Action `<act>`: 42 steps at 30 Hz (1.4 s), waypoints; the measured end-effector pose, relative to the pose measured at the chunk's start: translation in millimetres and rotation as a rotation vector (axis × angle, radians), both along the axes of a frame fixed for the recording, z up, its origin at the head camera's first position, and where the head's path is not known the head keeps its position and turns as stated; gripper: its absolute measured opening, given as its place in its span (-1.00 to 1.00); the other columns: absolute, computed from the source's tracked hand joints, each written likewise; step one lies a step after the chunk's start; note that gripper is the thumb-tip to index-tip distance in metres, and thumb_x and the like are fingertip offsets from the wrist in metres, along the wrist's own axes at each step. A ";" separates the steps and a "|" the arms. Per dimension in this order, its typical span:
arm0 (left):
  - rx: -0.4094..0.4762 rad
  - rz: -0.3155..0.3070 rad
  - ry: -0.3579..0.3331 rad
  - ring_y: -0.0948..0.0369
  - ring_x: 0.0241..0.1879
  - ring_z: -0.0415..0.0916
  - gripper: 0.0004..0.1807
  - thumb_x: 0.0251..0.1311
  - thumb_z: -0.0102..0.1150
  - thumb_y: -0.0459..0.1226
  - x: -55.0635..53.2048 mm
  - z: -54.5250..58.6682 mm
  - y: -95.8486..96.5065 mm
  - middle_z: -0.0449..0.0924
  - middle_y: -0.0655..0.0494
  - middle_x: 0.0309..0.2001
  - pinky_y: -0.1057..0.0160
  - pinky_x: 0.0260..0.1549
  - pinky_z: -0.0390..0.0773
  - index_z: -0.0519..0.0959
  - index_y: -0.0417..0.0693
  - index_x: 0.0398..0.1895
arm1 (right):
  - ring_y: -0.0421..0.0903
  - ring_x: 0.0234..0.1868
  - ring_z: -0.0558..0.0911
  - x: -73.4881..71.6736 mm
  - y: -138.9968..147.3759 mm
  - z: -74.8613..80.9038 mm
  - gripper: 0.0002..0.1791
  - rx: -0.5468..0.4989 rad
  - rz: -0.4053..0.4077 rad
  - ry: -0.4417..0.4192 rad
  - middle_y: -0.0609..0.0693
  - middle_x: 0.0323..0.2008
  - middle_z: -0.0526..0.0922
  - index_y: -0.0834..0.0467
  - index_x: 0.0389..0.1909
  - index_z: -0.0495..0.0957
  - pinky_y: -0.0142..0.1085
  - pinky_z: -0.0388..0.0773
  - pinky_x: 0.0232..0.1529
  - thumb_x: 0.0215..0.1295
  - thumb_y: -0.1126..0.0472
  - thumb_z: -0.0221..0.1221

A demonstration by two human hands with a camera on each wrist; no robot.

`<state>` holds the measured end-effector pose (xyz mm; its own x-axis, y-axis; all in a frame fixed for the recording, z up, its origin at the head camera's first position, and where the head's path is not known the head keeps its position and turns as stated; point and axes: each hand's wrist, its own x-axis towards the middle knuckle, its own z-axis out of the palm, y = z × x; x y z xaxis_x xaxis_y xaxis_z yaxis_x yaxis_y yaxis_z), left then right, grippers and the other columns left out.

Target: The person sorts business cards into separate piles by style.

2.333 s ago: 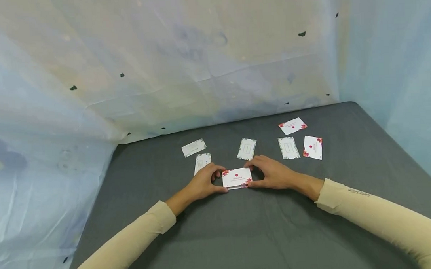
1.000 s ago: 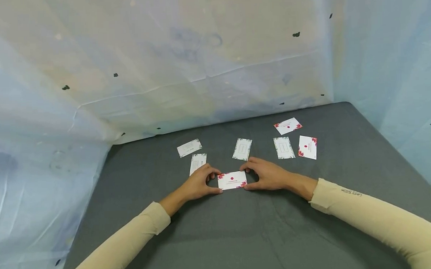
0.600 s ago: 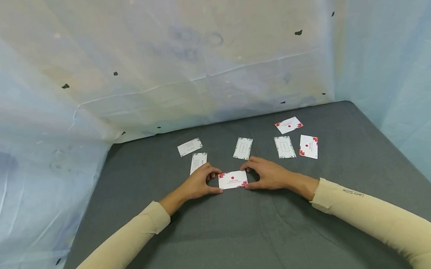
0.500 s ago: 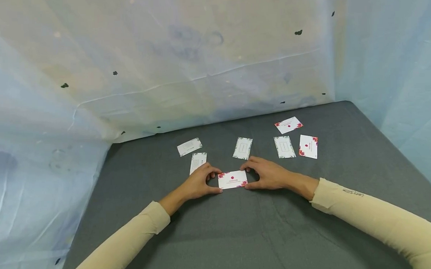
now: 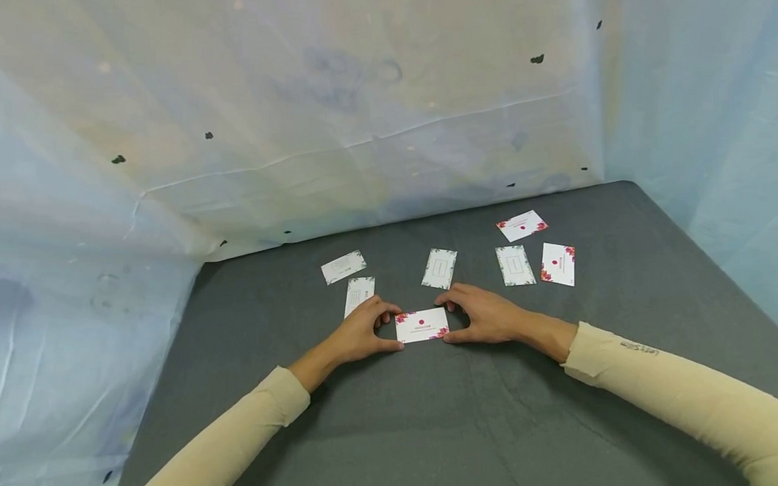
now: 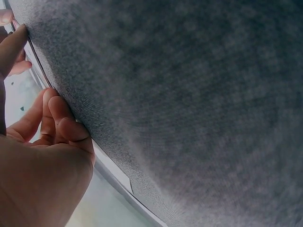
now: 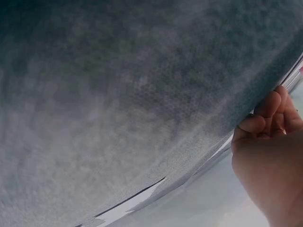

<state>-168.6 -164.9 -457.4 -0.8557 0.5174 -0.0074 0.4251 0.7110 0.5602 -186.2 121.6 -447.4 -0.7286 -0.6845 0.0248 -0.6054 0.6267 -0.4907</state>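
In the head view a white business card (image 5: pixel 421 326) with red floral corners and a red dot lies in front of me on the grey cloth. My left hand (image 5: pixel 361 331) holds its left end, the thumb at the near corner and the index finger at the far one. On the opposite end my right hand (image 5: pixel 484 315) does the same with thumb and index finger. Both wrist views show the curled fingers of the left hand (image 6: pixel 52 142) and the right hand (image 7: pixel 270 137) down at the cloth, with the card mostly hidden.
Green-edged cards lie beyond: one partly behind my left hand (image 5: pixel 358 294), others at the far left (image 5: pixel 343 267), middle (image 5: pixel 439 268) and right (image 5: pixel 515 266). Two red-flowered cards, one upper (image 5: pixel 522 225) and one lower (image 5: pixel 558 264), lie far right. Pale curtains (image 5: pixel 359 129) enclose the table.
At first a second card edge showed under the near side of the red-flowered card; now the outline is a single card lying flatter. Lately the hands have barely moved.
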 end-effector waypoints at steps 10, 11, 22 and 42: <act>0.003 0.002 0.011 0.31 -0.32 0.29 -0.38 -0.02 0.54 -0.04 0.6 0.7 3.0 0.41 0.16 -0.24 0.35 -0.23 0.35 0.58 0.00 0.14 | -0.24 -0.17 0.43 3.6 1.1 -0.3 -0.37 0.015 -0.005 0.058 -0.18 -0.22 0.45 -0.01 0.20 0.49 -0.25 0.41 -0.10 0.19 -0.22 0.32; 0.002 0.001 0.013 0.30 -0.32 0.29 -0.38 -0.02 0.54 -0.05 0.9 0.7 2.7 0.41 0.16 -0.24 0.34 -0.23 0.35 0.58 -0.01 0.13 | -0.23 -0.17 0.45 5.5 0.4 -1.1 -0.38 0.027 -0.010 0.081 -0.18 -0.21 0.47 -0.01 0.21 0.49 -0.24 0.43 -0.10 0.22 -0.24 0.28; -0.013 0.018 -0.010 0.29 -0.30 0.30 -0.38 -0.04 0.55 -0.04 1.9 1.4 1.2 0.40 0.16 -0.25 0.34 -0.22 0.33 0.60 0.00 0.12 | -0.03 0.03 0.59 21.2 -4.9 -8.0 -0.38 0.099 -0.049 0.287 -0.04 0.00 0.58 0.02 0.26 0.47 -0.06 0.50 0.13 0.38 -0.30 0.05; -0.024 0.000 -0.012 0.27 -0.29 0.30 -0.36 -0.01 0.54 -0.05 1.3 3.1 1.7 0.41 0.14 -0.22 0.33 -0.21 0.34 0.58 -0.01 0.16 | 0.09 -0.03 0.62 7.2 59.0 -3.5 -0.46 0.081 -0.252 0.337 0.06 -0.04 0.62 0.12 0.19 0.52 0.04 0.49 0.07 0.44 -0.19 0.06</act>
<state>-167.3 -163.2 -454.3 -0.8557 0.5166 -0.0303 0.4181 0.7245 0.5481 -179.0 180.6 -450.9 -0.8335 -0.4959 0.2436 -0.5467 0.8039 -0.2342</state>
